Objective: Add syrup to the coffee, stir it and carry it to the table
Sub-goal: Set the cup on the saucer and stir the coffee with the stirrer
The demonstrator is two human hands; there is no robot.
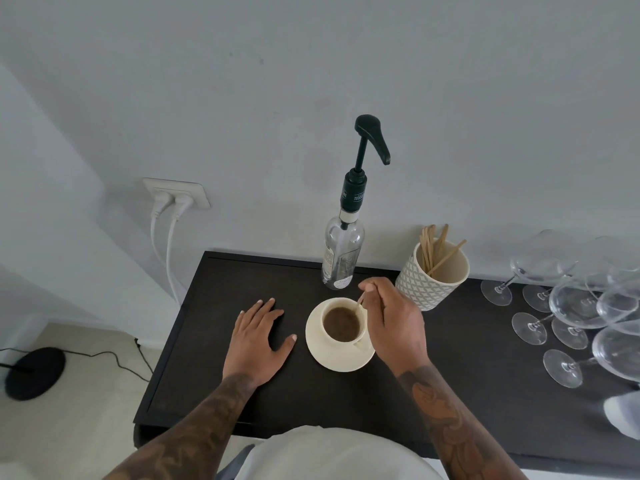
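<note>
A cream cup of brown coffee [341, 323] stands on a cream saucer [320, 355] on the dark counter [311, 400]. My right hand [394, 320] pinches a thin wooden stir stick [360, 301] whose lower end dips into the coffee at the cup's right rim. My left hand [258, 336] lies flat on the counter, fingers spread, just left of the saucer and apart from it. Behind the cup stands a clear syrup bottle [341, 252] with a black pump on top, against the wall.
A patterned cup with several wooden stir sticks [433, 271] stands right of the bottle. Several stemmed glasses [571, 306] crowd the counter's right side. Two plugs hang from a wall socket [176, 194] at left. A black round base [34, 372] sits on the floor.
</note>
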